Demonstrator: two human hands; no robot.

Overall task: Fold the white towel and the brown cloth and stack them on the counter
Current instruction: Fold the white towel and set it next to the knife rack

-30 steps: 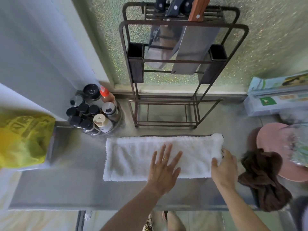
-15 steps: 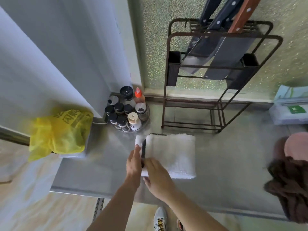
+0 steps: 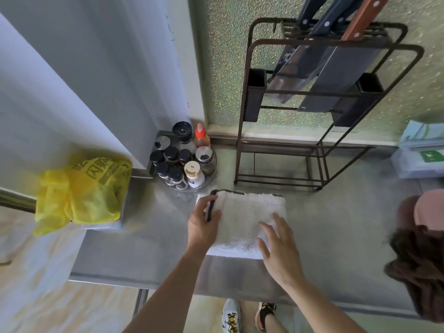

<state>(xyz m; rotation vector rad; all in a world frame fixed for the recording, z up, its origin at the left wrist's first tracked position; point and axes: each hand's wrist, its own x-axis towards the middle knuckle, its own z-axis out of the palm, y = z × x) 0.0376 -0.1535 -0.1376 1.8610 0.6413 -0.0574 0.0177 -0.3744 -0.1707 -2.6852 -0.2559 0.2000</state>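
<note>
The white towel (image 3: 242,215) lies folded into a thick rectangle on the steel counter (image 3: 144,255), with a dark edge trim at its left side. My left hand (image 3: 201,222) grips that left edge, thumb on top beside the trim. Over the towel's right front part, my right hand (image 3: 278,251) lies flat with its fingers spread. The brown cloth (image 3: 418,267) sits crumpled at the far right edge of the view, apart from both hands.
A round tray of spice bottles (image 3: 185,164) stands just behind the towel's left corner. A dark metal knife rack (image 3: 319,97) rises at the back. A yellow plastic bag (image 3: 81,191) hangs left. A pink plate (image 3: 430,207) lies right, and a box (image 3: 422,152) behind it.
The long towel was folded in half to the left. Since then my right hand has slid from the left edge onto the towel's right front, and my left hand stays on the left edge.
</note>
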